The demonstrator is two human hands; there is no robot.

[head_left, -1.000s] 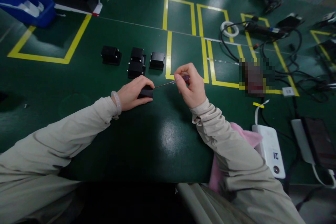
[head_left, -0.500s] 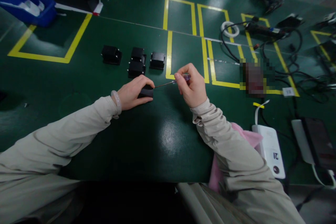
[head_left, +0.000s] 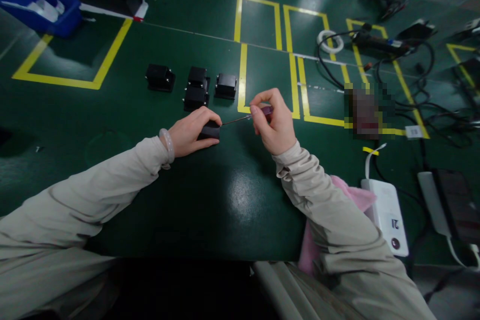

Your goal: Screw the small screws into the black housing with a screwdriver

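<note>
My left hand (head_left: 193, 132) grips a small black box-shaped part (head_left: 210, 131) on the green table, thumb on the near side and fingers over the far side. In my right hand (head_left: 273, 121) is a screwdriver (head_left: 267, 110) with a dark reddish handle. Its thin shaft points left, and the tip meets the right side of the black part near my left fingertips. Just beyond my hands sit similar black parts with shiny screws: one at the left (head_left: 160, 77), two close together in the middle (head_left: 197, 87), and one at the right (head_left: 225, 85).
A blue bin (head_left: 41, 7) stands at the far left beside a dark case. Yellow tape rectangles (head_left: 243, 75) mark the table. Right of my hands lie a white tape roll (head_left: 330, 41), tangled black cables, a white power bank (head_left: 386, 215), a phone (head_left: 455, 202) and pink cloth (head_left: 352, 192).
The whole view has shifted very slightly. Both hands keep the same grips, with the screwdriver still against the black part; its handle looks slightly turned.
</note>
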